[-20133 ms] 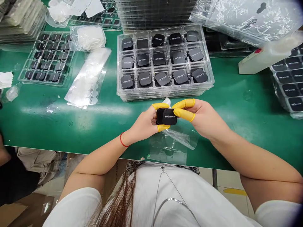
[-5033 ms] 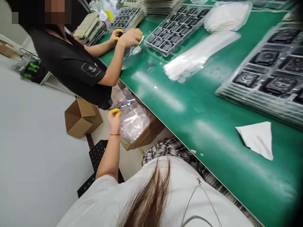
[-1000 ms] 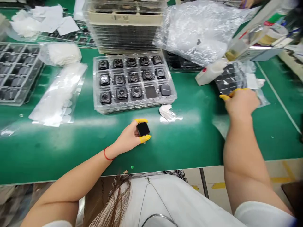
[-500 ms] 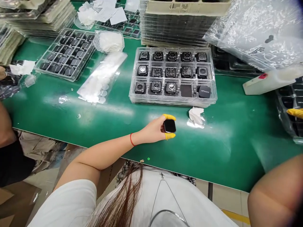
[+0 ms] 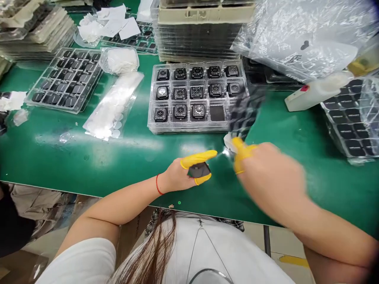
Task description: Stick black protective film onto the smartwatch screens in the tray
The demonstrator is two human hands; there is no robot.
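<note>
My left hand (image 5: 180,173), with yellow finger cots, is closed around a dark square smartwatch body (image 5: 199,170) held above the green table. My right hand (image 5: 266,169), also in yellow cots and smeared by motion, pinches a blurred dark sheet with a pale grid pattern (image 5: 247,112). That sheet hangs over the lower right corner of a clear plastic tray (image 5: 183,128) and hides part of it. Watch bodies sit in the tray's compartments, most with round sensor backs up. One front compartment shows only its dark floor. A crumpled white tissue (image 5: 229,142) lies beside my right fingertips.
At left are another tray of dark pieces (image 5: 63,81) and a clear bag with round white discs (image 5: 114,106). Stacked trays (image 5: 204,37) stand behind. To the right are a white bottle (image 5: 316,90), a bubble-wrap bag (image 5: 296,43) and a tray of dark squares (image 5: 351,122).
My right hand has come in from the right edge, carrying the dark patterned sheet towards my left hand. My left hand has turned the watch body and shifted slightly left. The view has shifted.
</note>
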